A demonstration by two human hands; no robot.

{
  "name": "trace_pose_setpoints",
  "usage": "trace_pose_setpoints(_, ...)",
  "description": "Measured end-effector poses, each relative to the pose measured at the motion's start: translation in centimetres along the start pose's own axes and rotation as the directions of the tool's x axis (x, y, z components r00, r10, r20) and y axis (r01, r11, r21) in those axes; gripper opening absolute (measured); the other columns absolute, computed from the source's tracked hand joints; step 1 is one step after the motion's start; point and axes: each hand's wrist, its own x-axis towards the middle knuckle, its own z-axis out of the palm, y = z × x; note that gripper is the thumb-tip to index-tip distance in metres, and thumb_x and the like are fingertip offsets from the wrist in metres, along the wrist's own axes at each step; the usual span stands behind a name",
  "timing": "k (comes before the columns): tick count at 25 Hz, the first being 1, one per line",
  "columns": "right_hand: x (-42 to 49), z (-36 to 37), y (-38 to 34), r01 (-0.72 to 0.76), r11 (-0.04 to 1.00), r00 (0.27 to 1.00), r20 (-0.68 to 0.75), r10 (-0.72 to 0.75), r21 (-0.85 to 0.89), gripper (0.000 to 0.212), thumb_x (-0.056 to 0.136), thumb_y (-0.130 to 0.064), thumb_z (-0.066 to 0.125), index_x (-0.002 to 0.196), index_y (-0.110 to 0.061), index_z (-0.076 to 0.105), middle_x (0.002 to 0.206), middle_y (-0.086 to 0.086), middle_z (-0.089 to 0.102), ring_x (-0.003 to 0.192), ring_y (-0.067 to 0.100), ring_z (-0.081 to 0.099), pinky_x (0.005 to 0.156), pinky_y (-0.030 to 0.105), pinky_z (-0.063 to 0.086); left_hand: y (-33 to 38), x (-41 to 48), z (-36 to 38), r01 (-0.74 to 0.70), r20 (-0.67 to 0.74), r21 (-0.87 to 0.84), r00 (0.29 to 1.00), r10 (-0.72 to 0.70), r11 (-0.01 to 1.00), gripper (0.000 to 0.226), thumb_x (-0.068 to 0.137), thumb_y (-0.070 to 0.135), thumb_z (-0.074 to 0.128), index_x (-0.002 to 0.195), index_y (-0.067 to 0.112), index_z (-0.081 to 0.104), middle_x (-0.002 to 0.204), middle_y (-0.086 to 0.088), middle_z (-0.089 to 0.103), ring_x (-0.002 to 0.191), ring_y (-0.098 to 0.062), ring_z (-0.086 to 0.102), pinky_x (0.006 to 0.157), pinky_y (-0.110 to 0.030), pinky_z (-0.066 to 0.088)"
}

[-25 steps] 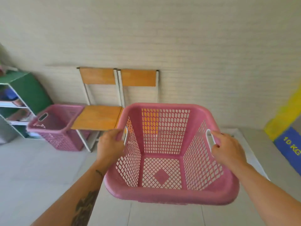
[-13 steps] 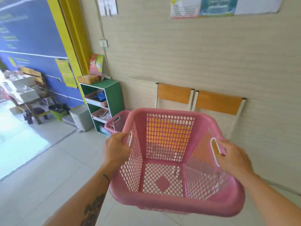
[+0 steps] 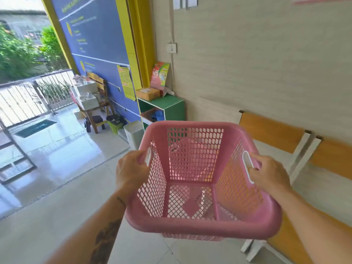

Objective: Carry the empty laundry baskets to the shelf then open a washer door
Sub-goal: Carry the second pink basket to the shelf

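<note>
I hold an empty pink laundry basket (image 3: 205,227) out in front of me at waist height. My left hand (image 3: 131,172) grips its left handle slot and my right hand (image 3: 268,174) grips the right one. Straight beyond the basket, against the wall corner, stands the green shelf (image 3: 171,107) with a cardboard box and a colourful packet on top. Another pink shape shows faintly through the basket's far mesh; I cannot tell what it is. No washer is in view.
Two orange-seated chairs (image 3: 285,138) line the wall on the right. A white bin (image 3: 133,134) and a green basket (image 3: 115,126) sit left of the shelf. A wooden chair with white tubs (image 3: 91,96) stands by the blue wall. Tiled floor (image 3: 57,197) runs left toward a gate.
The view has swung left and moved forward: the chairs slid to the right, the green shelf came to the centre and closer. Both hands kept their grip on the basket.
</note>
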Motion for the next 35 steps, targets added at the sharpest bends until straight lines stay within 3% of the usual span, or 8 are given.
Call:
trace_pose_setpoints(3, 6.2, 3.1, -3.6, 0.023, 1.000, 1.000, 0.010, -0.023, -0.010, 0.047, 0.084, -0.033, 0.056, 0.131, -0.035, 0.057, 0.132, 0.006, 0.061, 0.118, 0.033, 0.057, 0.093, 0.043, 0.048, -2.1, 6.8, 1.9, 0.003, -0.039, 0.014, 0.999, -0.003, 1.000, 0.026, 0.078, 0.015, 0.052, 0.094, 0.023, 0.071, 0.089, 0.000, 0.070, 0.072, -0.024, 0.059, 0.065, -0.034, 0.047)
trace_pose_setpoints(8, 14.8, 8.8, -8.7, -0.020, 1.000, 0.999, -0.031, 0.020, -0.004, 0.055, 0.078, -0.025, 0.059, 0.132, -0.034, 0.056, 0.136, 0.007, 0.059, 0.123, 0.035, 0.053, 0.094, 0.044, 0.049, -5.4, 19.9, 6.6, -0.065, -0.040, -0.041, 0.997, 0.063, 0.997, 0.024, 0.078, 0.016, 0.052, 0.093, 0.024, 0.068, 0.075, 0.002, 0.064, 0.068, -0.023, 0.056, 0.062, -0.035, 0.048)
trace_pose_setpoints(17, 24.0, 15.9, -10.7, -0.235, 0.970, 0.963, -0.125, 0.240, 0.056, 0.057, 0.079, -0.020, 0.059, 0.135, -0.031, 0.053, 0.126, 0.006, 0.063, 0.112, 0.032, 0.059, 0.089, 0.041, 0.049, -4.6, 38.5, 17.8, -0.351, 0.063, -0.086, 0.932, 0.357, 0.932, 0.029, 0.076, 0.013, 0.057, 0.098, 0.026, 0.069, 0.095, 0.010, 0.067, 0.075, -0.020, 0.061, 0.064, -0.030, 0.046)
trace_pose_setpoints(23, 28.7, 20.2, -9.2, -0.438, 0.896, 0.896, -0.054, 0.442, 0.066, 0.061, 0.078, -0.013, 0.060, 0.135, -0.033, 0.054, 0.110, 0.011, 0.071, 0.101, 0.035, 0.063, 0.083, 0.038, 0.049, -4.2, 44.5, 26.8, -0.377, 0.219, -0.144, 0.889, 0.401, 0.915, 0.039, 0.074, 0.009, 0.058, 0.105, 0.029, 0.069, 0.092, 0.011, 0.068, 0.073, -0.019, 0.062, 0.063, -0.038, 0.054)
trace_pose_setpoints(26, 30.7, 22.8, -8.6, -0.499, 0.866, 0.867, -0.002, 0.499, 0.041, 0.062, 0.079, -0.010, 0.060, 0.137, -0.030, 0.053, 0.110, 0.013, 0.070, 0.101, 0.035, 0.063, 0.083, 0.037, 0.049, -4.6, 46.9, 31.1, -0.395, 0.299, -0.138, 0.858, 0.419, 0.908, 0.041, 0.076, 0.006, 0.058, 0.110, 0.026, 0.068, 0.099, 0.010, 0.069, 0.076, -0.017, 0.061, 0.058, -0.027, 0.046)
trace_pose_setpoints(28, 32.6, 25.2, -8.0, -0.554, 0.832, 0.833, 0.012, 0.553, 0.027, 0.062, 0.079, -0.008, 0.060, 0.138, -0.027, 0.052, 0.119, 0.012, 0.068, 0.108, 0.034, 0.062, 0.088, 0.036, 0.047, -5.4, 49.0, 35.0, -0.409, 0.364, -0.152, 0.823, 0.436, 0.900, 0.040, 0.076, 0.002, 0.059, 0.110, 0.021, 0.069, 0.098, 0.005, 0.068, 0.075, -0.016, 0.059, 0.058, -0.022, 0.040)
trace_pose_setpoints(30, 34.0, 28.1, -7.6, -0.598, 0.801, 0.801, 0.025, 0.598, -0.011, 0.065, 0.076, -0.006, 0.059, 0.137, -0.027, 0.053, 0.120, 0.014, 0.067, 0.108, 0.035, 0.061, 0.088, 0.036, 0.048, -7.0, 50.9, 39.0, -0.396, 0.443, -0.175, 0.786, 0.431, 0.901, 0.040, 0.076, 0.001, 0.059, 0.111, 0.019, 0.069, 0.100, 0.003, 0.068, 0.078, -0.016, 0.060, 0.067, -0.027, 0.048)
trace_pose_setpoints(35, 37.0, 36.5, -6.0, -0.794, 0.608, 0.601, 0.133, 0.788, -0.011, 0.075, 0.072, -0.001, 0.057, 0.139, -0.033, 0.049, 0.114, 0.010, 0.067, 0.068, 0.021, 0.058, 0.053, 0.025, 0.040, -11.7, 53.6, 50.2, -0.305, 0.734, -0.095, 0.622, 0.273, 0.948, 0.059, 0.071, -0.001, 0.050, 0.126, 0.019, 0.059, 0.121, -0.004, 0.058, 0.100, -0.028, 0.060, 0.083, -0.046, 0.055)
